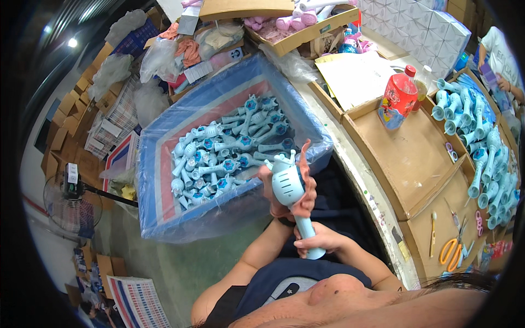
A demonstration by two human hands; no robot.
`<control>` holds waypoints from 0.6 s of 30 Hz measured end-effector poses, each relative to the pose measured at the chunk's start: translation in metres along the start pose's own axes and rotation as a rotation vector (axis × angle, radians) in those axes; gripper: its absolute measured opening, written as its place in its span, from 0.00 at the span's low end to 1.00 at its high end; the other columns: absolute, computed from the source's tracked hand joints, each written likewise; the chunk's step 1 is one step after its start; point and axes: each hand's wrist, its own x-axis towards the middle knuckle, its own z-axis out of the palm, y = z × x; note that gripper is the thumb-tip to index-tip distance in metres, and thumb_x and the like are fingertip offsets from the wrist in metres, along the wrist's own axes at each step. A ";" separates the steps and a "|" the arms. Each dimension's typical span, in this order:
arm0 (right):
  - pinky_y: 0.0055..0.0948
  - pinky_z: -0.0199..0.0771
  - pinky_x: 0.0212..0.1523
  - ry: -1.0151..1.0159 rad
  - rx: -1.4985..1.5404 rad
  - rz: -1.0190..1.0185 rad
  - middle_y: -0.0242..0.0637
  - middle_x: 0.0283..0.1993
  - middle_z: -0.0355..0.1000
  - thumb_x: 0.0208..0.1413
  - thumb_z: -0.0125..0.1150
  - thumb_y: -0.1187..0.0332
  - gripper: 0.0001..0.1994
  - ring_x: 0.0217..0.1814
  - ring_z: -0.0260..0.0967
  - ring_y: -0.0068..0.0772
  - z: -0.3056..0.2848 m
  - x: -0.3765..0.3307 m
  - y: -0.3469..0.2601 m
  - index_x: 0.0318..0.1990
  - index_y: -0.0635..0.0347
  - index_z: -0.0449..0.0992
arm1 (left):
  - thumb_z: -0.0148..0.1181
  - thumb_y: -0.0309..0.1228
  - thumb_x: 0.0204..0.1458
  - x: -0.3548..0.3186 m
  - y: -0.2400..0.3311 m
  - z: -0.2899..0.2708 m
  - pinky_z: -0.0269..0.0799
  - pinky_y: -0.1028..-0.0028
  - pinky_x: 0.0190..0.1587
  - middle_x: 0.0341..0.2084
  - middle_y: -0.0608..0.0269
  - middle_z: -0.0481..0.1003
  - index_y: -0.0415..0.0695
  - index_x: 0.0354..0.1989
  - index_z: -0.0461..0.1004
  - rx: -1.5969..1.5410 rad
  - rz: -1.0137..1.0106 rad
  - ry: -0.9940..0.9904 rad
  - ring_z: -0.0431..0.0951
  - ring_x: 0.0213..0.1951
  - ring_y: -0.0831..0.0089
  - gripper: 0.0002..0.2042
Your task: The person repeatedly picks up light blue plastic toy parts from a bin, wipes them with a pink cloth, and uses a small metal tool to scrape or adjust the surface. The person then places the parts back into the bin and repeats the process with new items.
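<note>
**Kid:** Looking down from the head camera, what do the two hands hold?

**Helper:** One light blue toy wand [292, 191]. It is up over the person's lap, just in front of the big box. The left hand [281, 188] is at the fat top part, with its fingers [309, 199] curled tight around it. The right hand [322, 240] has its fingers shut around the thin handle lower down.

**Kid:** What is in the big box?

**Helper:** The big box [158, 180] has a blue plastic bag inside as a liner. It sits on the floor by the person's left side. A pile of blue wands [229, 150] lies in it, too many to count, surely more than twenty.

**Kid:** And on the counter?

**Helper:** One flat cardboard tray [404, 158] sits on the counter [372, 202] to the right. One red bottle [398, 98] stands at the tray's far corner. Past it, another tray [481, 136] is full of blue wand parts standing close together, again too many to count. One pair of orange scissors [451, 251] lies near the front.

**Kid:** Anything else?

**Helper:** One box at the top holds pink toy parts [284, 23]. A stack of white boxes [421, 27] stands beside it. One fan [71, 205] stands on the floor at the left. Another person's arm [506, 82] shows at the far right.
</note>
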 end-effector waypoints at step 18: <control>0.50 0.75 0.37 0.632 -1.305 0.298 0.57 0.28 0.74 0.47 0.64 0.61 0.19 0.33 0.75 0.60 0.002 -0.058 -0.004 0.39 0.66 0.67 | 0.63 0.28 0.53 0.011 0.049 -0.009 0.75 0.76 0.38 0.34 0.56 0.80 0.42 0.42 0.77 2.443 0.215 -0.538 0.81 0.35 0.72 0.09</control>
